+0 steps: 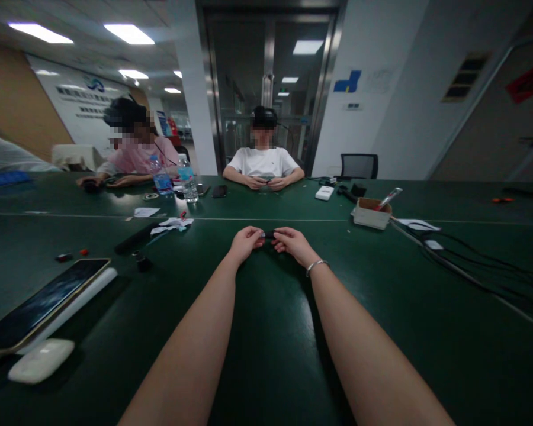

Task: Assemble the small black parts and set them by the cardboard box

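Note:
Both my arms reach forward over a dark green table (266,331). Between my fingertips is a small black object (269,235), too small to name, with a lighter bit at its left end. My left hand (247,242) pinches that left end between thumb and fingers. On the other end, my right hand (292,244) has its thumb and fingers closed; a silver bracelet (316,267) circles that wrist. My fingers hide parts of the object.
At left are a phone (48,302) on a white block, a white rounded case (42,361), crumpled paper (173,223) and water bottles (187,180). A small box (372,214) and black cables (484,260) lie right. Two people sit across, a white-shirted person (263,163) directly opposite.

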A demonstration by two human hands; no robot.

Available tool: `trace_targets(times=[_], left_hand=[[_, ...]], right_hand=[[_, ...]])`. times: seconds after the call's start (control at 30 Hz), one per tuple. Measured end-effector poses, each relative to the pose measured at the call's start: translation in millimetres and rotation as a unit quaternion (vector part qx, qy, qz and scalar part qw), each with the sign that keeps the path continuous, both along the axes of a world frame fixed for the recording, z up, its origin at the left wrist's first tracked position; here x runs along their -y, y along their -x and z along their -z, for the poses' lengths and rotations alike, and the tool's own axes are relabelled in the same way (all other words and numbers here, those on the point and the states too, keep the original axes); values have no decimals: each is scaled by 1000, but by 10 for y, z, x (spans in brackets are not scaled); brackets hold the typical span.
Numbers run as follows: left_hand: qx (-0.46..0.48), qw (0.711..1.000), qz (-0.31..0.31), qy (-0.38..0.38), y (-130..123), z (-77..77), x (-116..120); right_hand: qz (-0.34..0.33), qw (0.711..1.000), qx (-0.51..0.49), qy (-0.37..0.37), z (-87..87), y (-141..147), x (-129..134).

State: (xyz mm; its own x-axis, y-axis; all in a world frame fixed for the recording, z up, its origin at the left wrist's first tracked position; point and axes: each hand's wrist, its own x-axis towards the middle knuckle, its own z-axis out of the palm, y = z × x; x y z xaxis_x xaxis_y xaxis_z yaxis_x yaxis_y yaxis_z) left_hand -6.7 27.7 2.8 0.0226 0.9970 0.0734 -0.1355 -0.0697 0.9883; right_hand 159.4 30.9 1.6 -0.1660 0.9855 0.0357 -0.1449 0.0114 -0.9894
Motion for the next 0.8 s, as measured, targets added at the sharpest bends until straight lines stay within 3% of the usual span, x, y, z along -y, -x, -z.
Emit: trace_targets(times=[0.23,0.53,0.8], left_hand=[[25,1000,9,9,7,-67,37],[15,999,10,-27,23,-21,12],[0,1000,-19,-1,8,-13,-36]], right_hand=[[-1,1000,-3,-1,-15,3,17],[1,1000,3,-5,-14,-1,17],[-3,1000,0,-4,-33,-3,45]])
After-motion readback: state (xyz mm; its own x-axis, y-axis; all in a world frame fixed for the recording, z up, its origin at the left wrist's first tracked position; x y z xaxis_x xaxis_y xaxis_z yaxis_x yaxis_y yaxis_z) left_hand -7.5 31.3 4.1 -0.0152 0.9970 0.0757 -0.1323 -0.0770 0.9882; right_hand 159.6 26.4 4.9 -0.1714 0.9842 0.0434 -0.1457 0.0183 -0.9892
